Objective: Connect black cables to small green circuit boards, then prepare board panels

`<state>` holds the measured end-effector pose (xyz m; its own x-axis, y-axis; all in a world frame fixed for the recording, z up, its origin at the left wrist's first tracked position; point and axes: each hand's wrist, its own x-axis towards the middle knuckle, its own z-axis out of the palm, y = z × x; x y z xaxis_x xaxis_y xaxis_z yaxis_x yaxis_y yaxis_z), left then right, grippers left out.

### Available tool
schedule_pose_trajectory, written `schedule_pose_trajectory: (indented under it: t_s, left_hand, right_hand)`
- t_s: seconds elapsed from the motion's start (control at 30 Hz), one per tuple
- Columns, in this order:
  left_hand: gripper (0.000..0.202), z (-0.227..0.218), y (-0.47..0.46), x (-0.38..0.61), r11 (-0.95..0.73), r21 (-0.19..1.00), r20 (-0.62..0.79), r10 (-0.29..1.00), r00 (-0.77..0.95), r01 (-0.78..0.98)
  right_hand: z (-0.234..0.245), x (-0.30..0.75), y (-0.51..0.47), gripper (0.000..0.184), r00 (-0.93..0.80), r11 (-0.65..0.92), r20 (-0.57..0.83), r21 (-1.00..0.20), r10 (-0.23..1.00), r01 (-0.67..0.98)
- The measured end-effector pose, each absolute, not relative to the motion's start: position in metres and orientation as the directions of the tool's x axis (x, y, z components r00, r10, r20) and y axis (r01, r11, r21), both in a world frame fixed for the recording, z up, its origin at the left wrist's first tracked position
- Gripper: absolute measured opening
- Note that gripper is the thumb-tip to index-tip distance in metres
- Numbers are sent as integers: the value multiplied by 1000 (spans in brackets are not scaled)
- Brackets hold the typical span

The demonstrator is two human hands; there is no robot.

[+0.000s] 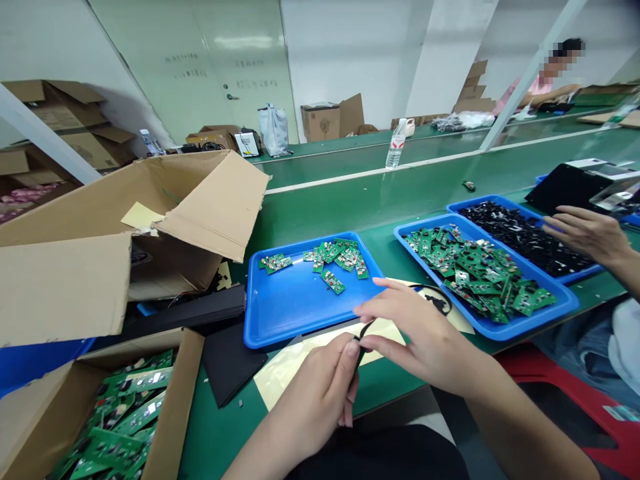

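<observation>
My left hand [320,387] is curled closed near the table's front edge, pinching a thin black strip [361,340]. My right hand [415,333] meets it from the right, thumb and fingers pinched on the same black strip. Both hands hover over a yellowish sheet [290,367] lying on the green table. Just beyond them sits a blue tray [295,300] with several small green circuit boards [337,260] at its far side.
A second blue tray [560,307] heaped with green boards and a third [590,272] of black parts stand to the right, where another person's hand [590,233] reaches. Open cardboard boxes [150,227] crowd the left; one [125,413] holds green boards. A water bottle [395,148] stands farther back.
</observation>
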<state>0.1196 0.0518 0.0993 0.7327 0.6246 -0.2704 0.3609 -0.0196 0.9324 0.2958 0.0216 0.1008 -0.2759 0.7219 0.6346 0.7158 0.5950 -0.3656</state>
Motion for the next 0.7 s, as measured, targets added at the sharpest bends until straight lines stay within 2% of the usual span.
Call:
schedule_pose_trajectory:
  t_s: [0.13, 0.2, 0.33, 0.43, 0.7]
  left_hand:
    - [36, 106, 55, 117, -196, 901, -148, 701, 697, 388]
    - [34, 107, 56, 115, -253, 881, -103, 721, 685, 400]
    - [43, 103, 56, 114, -331, 860, -45, 709, 704, 388]
    - [43, 96, 56, 115, -388, 829, 39, 758, 652, 402]
    - [32, 91, 57, 121, -504, 744, 247, 817, 521, 439]
  right_hand:
    - [107, 310, 15, 34, -130, 490, 585, -516, 801, 703]
    - [110, 311, 12, 32, -152, 451, 519, -517, 841, 727]
    - [113, 300, 13, 17, -195, 411, 447, -460, 873, 787]
    - [113, 294, 12, 11, -164, 403, 478, -456, 863, 793]
    - [105, 278, 7, 13, -155, 512, 671, -376, 725, 772]
